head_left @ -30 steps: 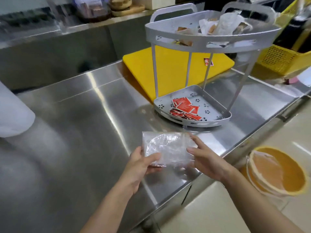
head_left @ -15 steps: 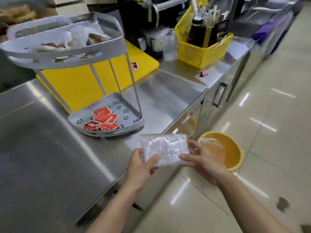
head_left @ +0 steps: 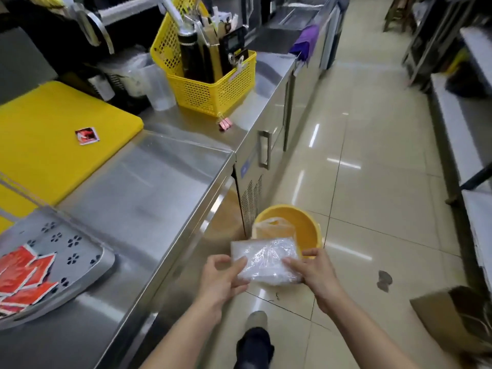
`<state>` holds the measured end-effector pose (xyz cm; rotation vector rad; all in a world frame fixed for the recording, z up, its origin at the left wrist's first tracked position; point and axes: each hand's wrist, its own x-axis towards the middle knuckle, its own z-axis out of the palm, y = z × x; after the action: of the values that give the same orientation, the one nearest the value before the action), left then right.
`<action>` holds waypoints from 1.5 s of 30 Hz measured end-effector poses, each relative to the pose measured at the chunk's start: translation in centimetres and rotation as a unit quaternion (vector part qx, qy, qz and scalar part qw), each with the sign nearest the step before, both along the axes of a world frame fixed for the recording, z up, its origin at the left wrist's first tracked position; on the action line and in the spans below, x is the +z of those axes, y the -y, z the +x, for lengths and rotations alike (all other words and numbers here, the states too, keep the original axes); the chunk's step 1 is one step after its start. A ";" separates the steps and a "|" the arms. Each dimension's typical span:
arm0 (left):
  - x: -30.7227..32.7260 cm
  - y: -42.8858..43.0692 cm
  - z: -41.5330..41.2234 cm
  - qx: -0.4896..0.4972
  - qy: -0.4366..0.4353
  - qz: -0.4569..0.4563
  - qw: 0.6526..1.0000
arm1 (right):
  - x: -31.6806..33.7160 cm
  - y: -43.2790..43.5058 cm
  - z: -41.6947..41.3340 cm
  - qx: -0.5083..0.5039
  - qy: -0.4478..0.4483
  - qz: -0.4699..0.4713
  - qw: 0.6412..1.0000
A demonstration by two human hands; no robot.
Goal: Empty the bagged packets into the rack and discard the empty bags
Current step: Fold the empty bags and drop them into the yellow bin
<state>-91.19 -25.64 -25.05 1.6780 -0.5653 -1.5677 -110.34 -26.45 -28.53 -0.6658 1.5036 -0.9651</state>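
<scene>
An empty clear plastic bag (head_left: 266, 261), crumpled flat, is held between both hands off the counter's edge, just above the near rim of a yellow bin (head_left: 306, 225) on the floor. My left hand (head_left: 222, 279) pinches its left side and my right hand (head_left: 316, 278) grips its right side. The grey rack's lower tray (head_left: 80, 251) sits at the left on the steel counter with several red packets (head_left: 24, 278) in it. The rack's upper tier is out of view.
A yellow cutting board (head_left: 45, 145) carries one loose packet (head_left: 87, 135). A yellow basket (head_left: 213, 83) of bottles and tools stands behind, a pink clip (head_left: 225, 123) in front of it. A cardboard box (head_left: 452, 323) is on the floor at right. My shoe (head_left: 255, 339) is below.
My view has swung right, from the rack to the floor. Both hands carried the empty bag off the counter and over toward the yellow bin.
</scene>
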 end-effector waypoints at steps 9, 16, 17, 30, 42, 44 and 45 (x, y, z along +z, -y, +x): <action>-7.0 11.0 -3.6 -0.148 0.037 0.079 0.985 | -6.8 7.3 -2.3 -0.091 -0.012 0.126 0.988; -12.0 18.3 -6.1 -0.222 0.038 0.103 0.969 | -13.5 12.6 -3.5 -0.147 -0.007 0.204 0.968; -13.5 19.1 -6.4 -0.218 0.058 0.111 0.968 | -15.0 13.2 -3.5 -0.155 -0.002 0.219 0.963; -43.9 29.1 -11.4 -0.574 0.500 -0.096 0.642 | -45.0 22.8 -4.1 -0.214 0.002 0.280 0.936; -48.4 32.5 -11.8 -0.725 0.551 -0.040 0.412 | -49.0 27.5 -6.0 0.269 -0.282 0.223 0.894; -44.3 33.5 -11.6 -0.708 0.551 -0.075 0.435 | -45.1 28.3 -7.0 0.284 -0.318 0.208 0.880; -41.9 34.2 -11.6 -0.698 0.555 -0.090 0.443 | -42.6 28.9 -7.3 0.301 -0.334 0.203 0.870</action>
<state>-102.81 -59.87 -66.97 1.7809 -3.3047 -0.6079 -117.67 -55.37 -71.09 -1.1309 1.8387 0.0998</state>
